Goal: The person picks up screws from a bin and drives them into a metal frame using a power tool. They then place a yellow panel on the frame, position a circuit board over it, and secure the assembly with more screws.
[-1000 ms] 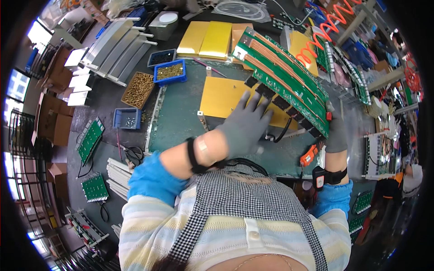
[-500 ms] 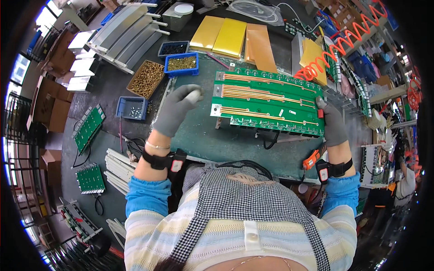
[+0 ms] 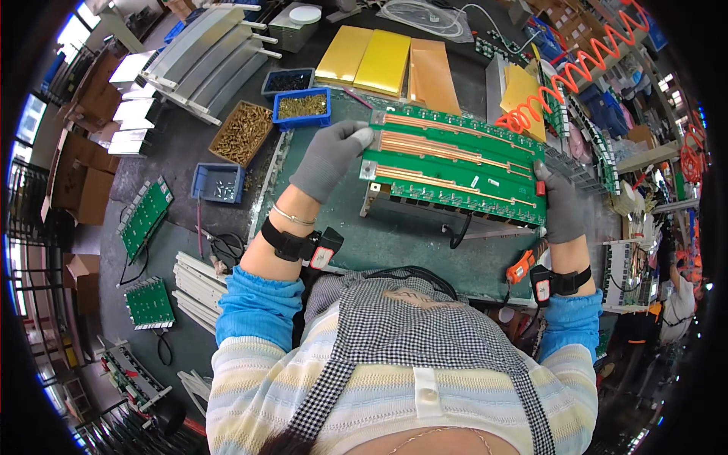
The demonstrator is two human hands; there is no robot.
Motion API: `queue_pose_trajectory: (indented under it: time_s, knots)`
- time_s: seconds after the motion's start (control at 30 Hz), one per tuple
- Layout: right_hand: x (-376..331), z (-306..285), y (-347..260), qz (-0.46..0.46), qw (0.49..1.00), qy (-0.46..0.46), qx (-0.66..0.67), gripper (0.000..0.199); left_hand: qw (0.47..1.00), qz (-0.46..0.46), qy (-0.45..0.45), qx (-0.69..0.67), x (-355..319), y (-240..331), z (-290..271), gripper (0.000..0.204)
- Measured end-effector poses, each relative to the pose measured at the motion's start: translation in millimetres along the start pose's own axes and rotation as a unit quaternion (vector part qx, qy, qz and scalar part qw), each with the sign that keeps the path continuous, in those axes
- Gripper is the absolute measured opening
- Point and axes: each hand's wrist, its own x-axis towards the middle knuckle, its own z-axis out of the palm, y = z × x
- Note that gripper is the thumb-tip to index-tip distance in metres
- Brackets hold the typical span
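Bent fingers of the left hand (image 3: 326,162) meet the left end of a green circuit board (image 3: 458,159); whether they grip it, I cannot tell. It sits over the green mat (image 3: 334,233), back from the near edge. An orange tool (image 3: 520,268) lies by the near right corner; the right hand (image 3: 562,206) clasps the board's right end.

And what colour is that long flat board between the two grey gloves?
Green: the long flat board has copper-coloured strips; best seen in the head view.
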Motion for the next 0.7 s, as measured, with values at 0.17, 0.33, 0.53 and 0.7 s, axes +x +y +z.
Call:
queue_pose_trajectory:
  time_s: [0.17,0.33,0.53,0.7]
  knots:
    - [0.3,-0.4,1.7,-0.002,1.0,-0.015,-0.006,0.032,0.999,-0.032,0.017,-0.039,-4.3,-17.1,1.5,0.033]
    - [4.3,-13.8,7.8,0.066,0.994,-0.019,-0.09,0.035,0.997,-0.077,-0.009,0.031,2.7,-18.9,-0.3,0.03]
    - [-7.0,-18.8,-1.0,-0.14,0.815,0.101,-0.553,0.033,0.994,-0.067,0.004,-0.086,11.9,-28.0,-10.8,0.03]
    - [-25.4,-19.1,13.3,-0.219,0.849,0.093,-0.472,0.027,0.994,-0.057,-0.01,-0.092,11.2,-26.3,-3.6,0.031]
